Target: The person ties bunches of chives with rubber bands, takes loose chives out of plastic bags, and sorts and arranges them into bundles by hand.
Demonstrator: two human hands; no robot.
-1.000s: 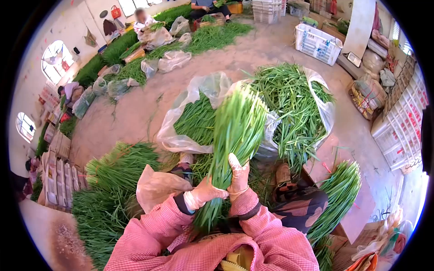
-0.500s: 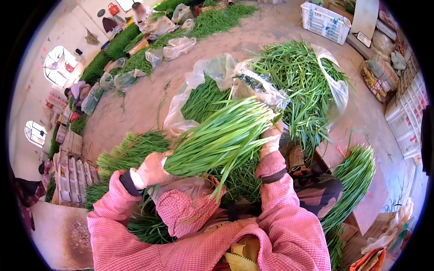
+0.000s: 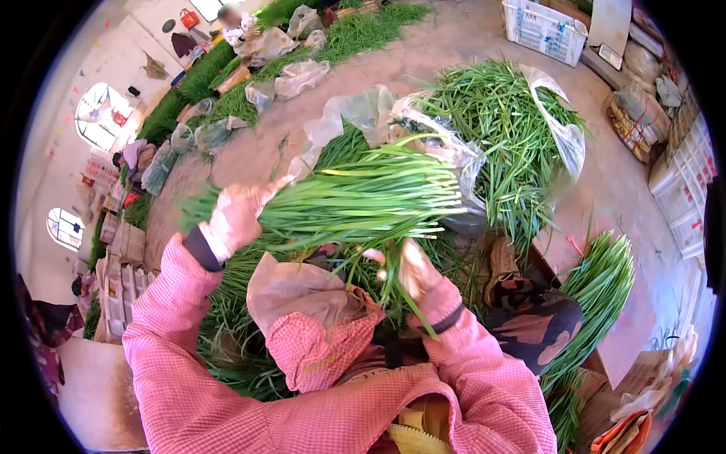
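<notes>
My left hand (image 3: 240,216), in a pale glove, is wrapped round a large bunch of garlic chives (image 3: 355,200). The bunch lies almost level in front of me, with its pale cut ends to the right. Below those ends, my right hand (image 3: 414,274) is closed on a few loose chive blades (image 3: 392,276), which hang past its fingers. An open plastic bag (image 3: 333,136) with chives in it stands behind the bunch. To its right, a second bag (image 3: 560,132) is heaped with loose green blades (image 3: 491,129).
A tied chive bundle (image 3: 597,303) rests on cardboard (image 3: 628,325) to my right. White plastic crates (image 3: 544,34) stand at the back right. Long rows of chives (image 3: 363,34) and plastic bags line the far left, where another person (image 3: 236,26) is.
The bunch has swung left and levelled out with my left hand. My right hand has let go of its cut ends and dropped lower, now with a few loose blades.
</notes>
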